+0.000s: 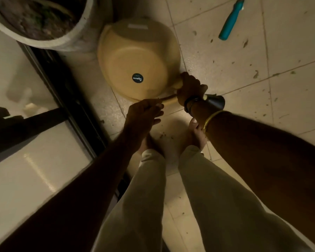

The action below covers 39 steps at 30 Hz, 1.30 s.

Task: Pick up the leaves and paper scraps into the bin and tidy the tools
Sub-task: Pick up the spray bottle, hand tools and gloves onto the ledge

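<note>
Tidying tools: the right hand [191, 90] grips a wooden-handled trowel [215, 102] beside an upturned yellow tub [135, 57], the left hand [144, 111] curls at the handle's end, grip unclear; next likely needs reaching the teal tool [231, 20] far beyond the right hand.

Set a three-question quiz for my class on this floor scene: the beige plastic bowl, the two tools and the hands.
1. True or false: a hand holds the teal-handled tool.
2. Which hand grips the wooden-handled tool with the dark metal head? A left; B right; C neither.
3. What stands beside the beige plastic bowl with the round black sticker?
Key: 1 false; 2 B, the right hand; 3 a grey round planter of soil.
</note>
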### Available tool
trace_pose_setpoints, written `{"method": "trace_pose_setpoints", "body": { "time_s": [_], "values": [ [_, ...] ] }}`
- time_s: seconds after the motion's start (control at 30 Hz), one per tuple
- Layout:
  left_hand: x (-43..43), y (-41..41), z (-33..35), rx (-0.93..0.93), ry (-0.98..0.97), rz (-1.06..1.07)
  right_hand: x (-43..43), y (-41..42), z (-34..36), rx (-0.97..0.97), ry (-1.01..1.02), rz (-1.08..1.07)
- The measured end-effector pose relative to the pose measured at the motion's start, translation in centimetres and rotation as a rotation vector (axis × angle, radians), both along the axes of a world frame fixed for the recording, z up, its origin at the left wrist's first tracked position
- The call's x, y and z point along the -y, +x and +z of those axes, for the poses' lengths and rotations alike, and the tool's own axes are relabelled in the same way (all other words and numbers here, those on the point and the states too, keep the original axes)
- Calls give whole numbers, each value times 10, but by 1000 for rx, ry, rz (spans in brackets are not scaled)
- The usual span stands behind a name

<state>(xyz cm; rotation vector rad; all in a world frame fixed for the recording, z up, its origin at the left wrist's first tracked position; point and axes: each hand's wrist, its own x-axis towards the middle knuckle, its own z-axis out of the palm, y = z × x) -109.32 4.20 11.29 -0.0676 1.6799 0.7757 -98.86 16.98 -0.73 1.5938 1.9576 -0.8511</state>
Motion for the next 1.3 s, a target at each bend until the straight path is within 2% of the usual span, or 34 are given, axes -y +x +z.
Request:
{"method": "trace_pose_setpoints", "body": {
  "time_s": [0.13,0.37,0.47,0.6,0.73,0.8,1.0,1.1,1.2,1.3],
  "values": [
    [2,-3,25,-37,-36,-31,7,12,22,-57,-86,-131],
    [-1,-8,137,-152,-75,-110,0,55,169,-68,-161,-297],
    [-13,-8,195,-241,-122,-86,-12,66,249,-185,-198,-488],
    [-50,0,282,-259,-126,-18,-28,71,358,-451,-235,-797],
    [-95,19,380,-127,64,161,-43,75,463,-573,-301,-866],
    [-109,23,422,-149,136,220,-47,80,501,-614,-296,-927],
    [-148,23,530,-438,307,-111,-44,90,591,-875,-434,-1183],
    [-173,30,572,-661,349,-325,-37,92,615,-854,-463,-1169],
    [-187,31,601,-860,382,-614,-25,92,636,-854,-388,-1172],
    [-191,32,619,-997,425,-827,-16,92,654,-946,-249,-1257]
  ]
}}
